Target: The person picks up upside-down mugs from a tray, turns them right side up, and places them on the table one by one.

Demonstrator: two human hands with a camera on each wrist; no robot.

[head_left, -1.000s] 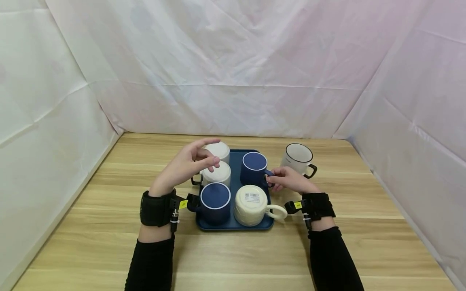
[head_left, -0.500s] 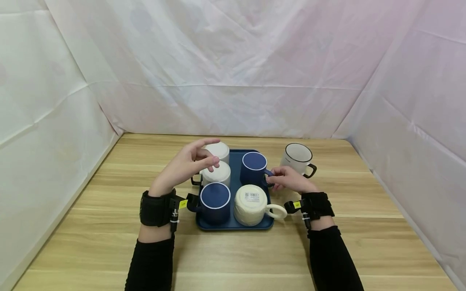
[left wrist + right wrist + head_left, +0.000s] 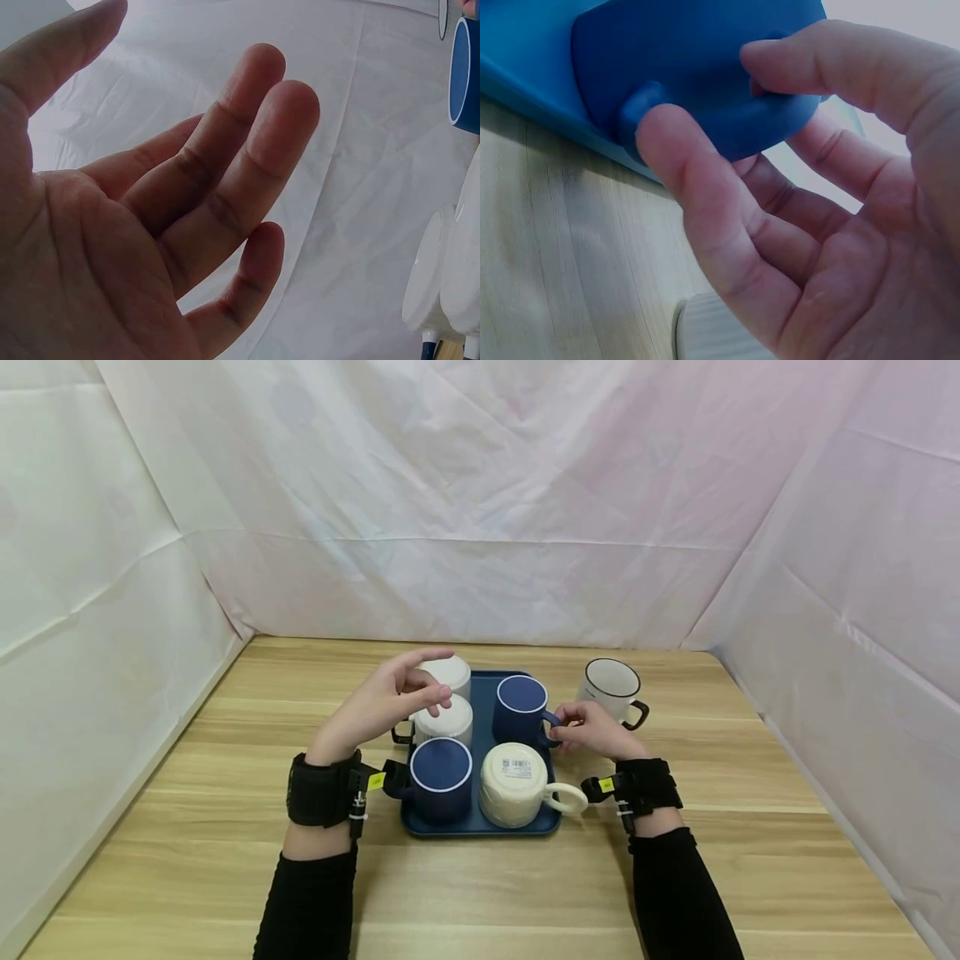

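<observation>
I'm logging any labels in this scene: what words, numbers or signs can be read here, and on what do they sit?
Nothing can be read.
Barcode sticker on the upturned base of the cream mug: print too small to read.
Yellow tags on the left wrist strap and the right wrist strap: marks too small to read.
The other mugs and the blue tray show no text.

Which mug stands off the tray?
The white mug with the dark rim, upright on the table right of the blue tray. The other five mugs sit on the tray.
</observation>
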